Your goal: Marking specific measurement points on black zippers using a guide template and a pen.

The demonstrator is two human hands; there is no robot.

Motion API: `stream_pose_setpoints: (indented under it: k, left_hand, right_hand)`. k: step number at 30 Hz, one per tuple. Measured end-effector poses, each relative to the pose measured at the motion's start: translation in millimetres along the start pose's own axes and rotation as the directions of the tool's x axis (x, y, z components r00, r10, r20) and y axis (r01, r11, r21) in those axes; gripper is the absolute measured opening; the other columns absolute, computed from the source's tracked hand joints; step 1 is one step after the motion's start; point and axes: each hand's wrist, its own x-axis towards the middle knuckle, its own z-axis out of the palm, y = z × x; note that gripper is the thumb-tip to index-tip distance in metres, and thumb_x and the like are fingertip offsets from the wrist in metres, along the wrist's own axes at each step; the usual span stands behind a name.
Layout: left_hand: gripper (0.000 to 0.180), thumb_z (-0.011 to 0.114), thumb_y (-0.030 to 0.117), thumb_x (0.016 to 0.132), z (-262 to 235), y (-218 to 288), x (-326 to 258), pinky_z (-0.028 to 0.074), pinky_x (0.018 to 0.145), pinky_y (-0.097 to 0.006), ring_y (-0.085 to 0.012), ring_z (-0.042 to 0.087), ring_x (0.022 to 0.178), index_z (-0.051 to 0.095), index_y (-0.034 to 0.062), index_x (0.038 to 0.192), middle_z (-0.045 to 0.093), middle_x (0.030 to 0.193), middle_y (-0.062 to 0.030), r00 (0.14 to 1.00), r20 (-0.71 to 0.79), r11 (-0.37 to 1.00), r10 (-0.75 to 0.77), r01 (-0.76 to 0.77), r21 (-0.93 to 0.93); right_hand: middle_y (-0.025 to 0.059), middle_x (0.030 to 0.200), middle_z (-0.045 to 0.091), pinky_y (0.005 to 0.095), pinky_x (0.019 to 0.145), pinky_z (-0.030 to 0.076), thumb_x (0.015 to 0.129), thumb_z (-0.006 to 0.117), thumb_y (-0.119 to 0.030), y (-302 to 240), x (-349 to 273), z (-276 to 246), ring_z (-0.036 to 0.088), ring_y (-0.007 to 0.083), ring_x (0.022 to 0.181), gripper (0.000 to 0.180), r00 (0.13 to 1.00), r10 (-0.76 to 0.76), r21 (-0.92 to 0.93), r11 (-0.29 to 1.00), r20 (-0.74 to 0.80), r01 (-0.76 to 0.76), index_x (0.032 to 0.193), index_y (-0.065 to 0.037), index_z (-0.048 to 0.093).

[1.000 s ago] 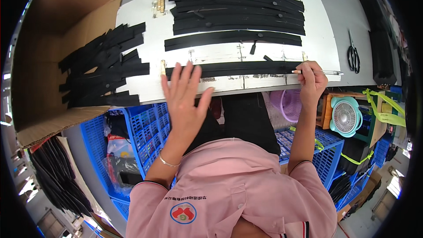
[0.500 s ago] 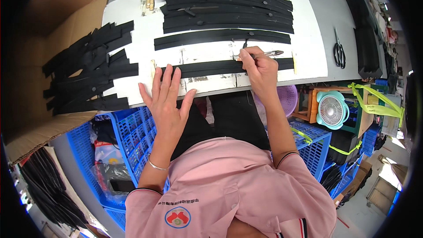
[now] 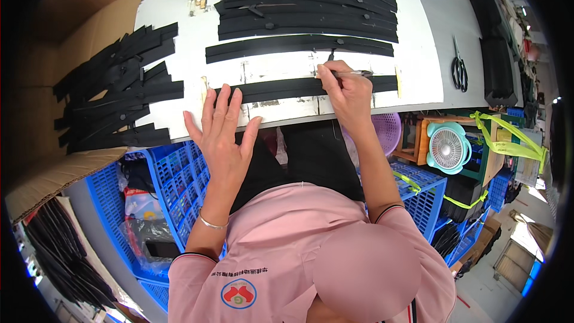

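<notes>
A long black zipper strip (image 3: 276, 90) lies across the white board (image 3: 412, 42) near its front edge. My left hand (image 3: 222, 134) rests with fingers stretched apart, their tips at the left end of this strip. My right hand (image 3: 350, 93) pinches a pen (image 3: 359, 73) above the strip, right of its middle. The pen's writing tip is hidden by my fingers. Just beyond lies a second black zipper strip (image 3: 269, 48), a dark pull tab (image 3: 331, 55) pointing toward my right hand. Farther back, several similar strips (image 3: 305, 6) lie side by side.
On the left, a loose pile of black strips (image 3: 119, 93) reaches into a cardboard box (image 3: 98, 30). Black-handled scissors (image 3: 459, 75) lie right of the board. Below the table edge are blue crates (image 3: 179, 185), a purple basket (image 3: 387, 131) and a turquoise fan (image 3: 448, 148).
The pen lies flatter in my right hand, which has shifted slightly left along the strip. My left hand keeps its place on the strip. The whole view has drifted a little.
</notes>
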Motion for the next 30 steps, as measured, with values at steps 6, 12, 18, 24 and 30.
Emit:
stream_pose_setpoints:
  k: [6, 12, 18, 24, 30]
  left_hand:
    - [0.057, 0.081, 0.033, 0.090, 2.3, 0.3, 0.1, 0.008, 0.125, -0.060, -0.0281, 0.043, 0.149, 0.066, 0.0108, 0.141, 0.059, 0.151, -0.0068, 1.000, -0.016, 1.000, 0.007, -0.007, 0.009]
    - [0.057, 0.082, 0.033, 0.089, 3.4, -1.7, -0.8, 0.010, 0.124, -0.059, -0.0282, 0.045, 0.148, 0.067, 0.0113, 0.140, 0.060, 0.150, -0.0062, 0.999, -0.043, 1.000, 0.014, -0.013, 0.007]
    - [0.056, 0.082, 0.032, 0.088, 3.9, -0.6, -1.3, 0.013, 0.123, -0.060, -0.0281, 0.048, 0.145, 0.068, 0.0125, 0.138, 0.062, 0.148, -0.0063, 0.998, -0.063, 1.000, 0.009, -0.008, 0.009]
    - [0.056, 0.081, 0.033, 0.088, 4.4, -0.6, -2.4, 0.015, 0.123, -0.059, -0.0270, 0.049, 0.144, 0.067, 0.0125, 0.139, 0.063, 0.147, -0.0061, 0.995, -0.095, 1.000, 0.008, -0.008, 0.009]
    - [0.056, 0.080, 0.034, 0.089, 6.5, 0.0, -1.7, 0.013, 0.123, -0.058, -0.0273, 0.050, 0.143, 0.068, 0.0109, 0.138, 0.063, 0.146, -0.0079, 0.993, -0.118, 0.999, 0.002, -0.007, -0.042]
  right_hand:
    - [0.0073, 0.061, 0.062, 0.0300, 0.052, 0.044, 0.095, 0.073, -0.014, 10.5, -2.8, -7.1, 0.056, 0.0167, 0.051, 0.019, 0.997, -0.041, 0.096, 0.995, 0.058, 0.035, 0.082, 0.000, 0.072]
    - [0.0088, 0.059, 0.061, 0.0330, 0.051, 0.044, 0.092, 0.073, -0.013, 7.6, -1.2, -6.2, 0.058, 0.0208, 0.050, 0.019, 0.991, -0.093, 0.009, 0.996, 0.095, 0.092, 0.077, -0.001, 0.072]
    - [0.0081, 0.062, 0.065, 0.0319, 0.053, 0.046, 0.092, 0.073, -0.012, -1.3, -1.7, -8.6, 0.062, 0.0196, 0.053, 0.019, 0.981, -0.081, -0.029, 0.996, 0.175, 0.088, 0.078, 0.000, 0.073]
    - [0.0028, 0.084, 0.070, 0.0212, 0.060, 0.044, 0.103, 0.064, -0.010, -49.9, 3.9, 27.9, 0.058, 0.0059, 0.068, 0.015, 0.988, -0.002, 0.264, 0.964, 0.156, -0.040, 0.100, 0.001, 0.074]
    - [0.0039, 0.087, 0.070, 0.0236, 0.064, 0.049, 0.102, 0.066, -0.013, -44.0, 8.6, 73.1, 0.063, 0.0090, 0.071, 0.020, 0.952, 0.001, 0.250, 0.965, 0.307, -0.081, 0.100, 0.006, 0.071]
